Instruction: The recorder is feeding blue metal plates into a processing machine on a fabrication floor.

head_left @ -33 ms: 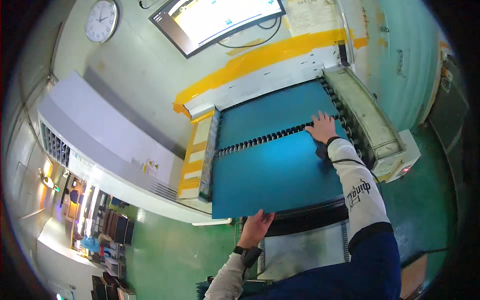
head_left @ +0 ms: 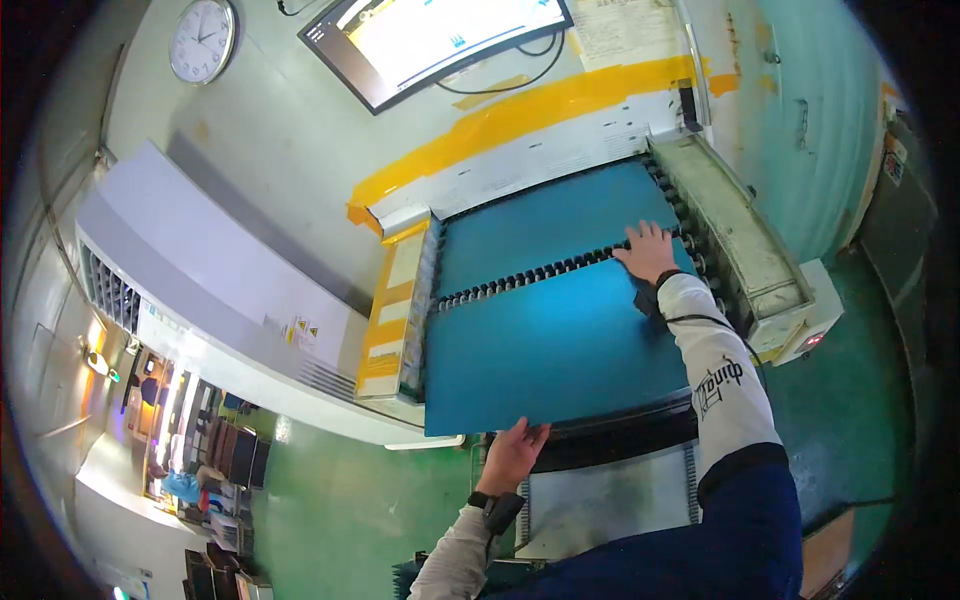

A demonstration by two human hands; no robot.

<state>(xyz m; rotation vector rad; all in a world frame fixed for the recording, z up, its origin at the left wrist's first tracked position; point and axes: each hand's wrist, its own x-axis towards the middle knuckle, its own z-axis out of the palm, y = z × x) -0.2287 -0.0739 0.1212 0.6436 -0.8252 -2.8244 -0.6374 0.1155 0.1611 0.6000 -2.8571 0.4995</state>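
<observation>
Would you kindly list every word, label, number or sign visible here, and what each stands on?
Right sleeve: dark printed lettering, left unquoted.
Round wall clock: numerals, left unquoted.
White housing: small yellow warning triangles, their markings too small to read.
Wall screen: washed out, unreadable.
Pale wall sheet: print too faint to read.
Red display: too small to read.

The blue sheet [head_left: 545, 350] at centre looks smooth and satin-glossy; matt cloth sleeve [head_left: 735, 415] at right; shiny green floor [head_left: 325, 505], lower left.
</observation>
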